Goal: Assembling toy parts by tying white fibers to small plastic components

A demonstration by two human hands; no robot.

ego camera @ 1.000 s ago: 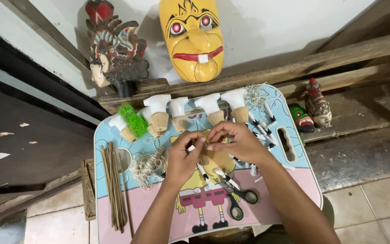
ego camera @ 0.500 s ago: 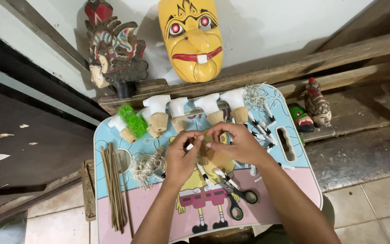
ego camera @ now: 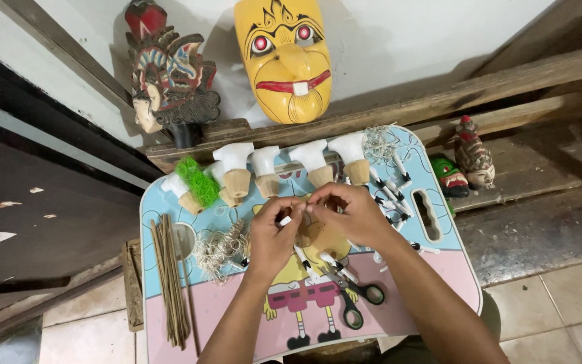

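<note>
Your left hand (ego camera: 272,237) pinches a small white-and-black peg (ego camera: 284,220) while your right hand (ego camera: 349,214) closes its fingertips on a tan wooden puppet piece (ego camera: 319,234), both meeting above the cartoon-printed tray table (ego camera: 237,310). Scissors (ego camera: 356,300) lie just below your wrists; bamboo sticks (ego camera: 170,276) rest at the table's left.

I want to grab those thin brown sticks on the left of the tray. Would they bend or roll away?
The thin sticks look straight and slender, so probably stiff but snappable. They seem light. Lying loose in a bundle on the tray, they would likely scatter or roll.

You face a white wall (ego camera: 439,40) at 12 o'clock; a rough wooden ledge (ego camera: 506,84) crosses beneath it; pale floor tiles (ego camera: 560,296) at 4 o'clock.
</note>
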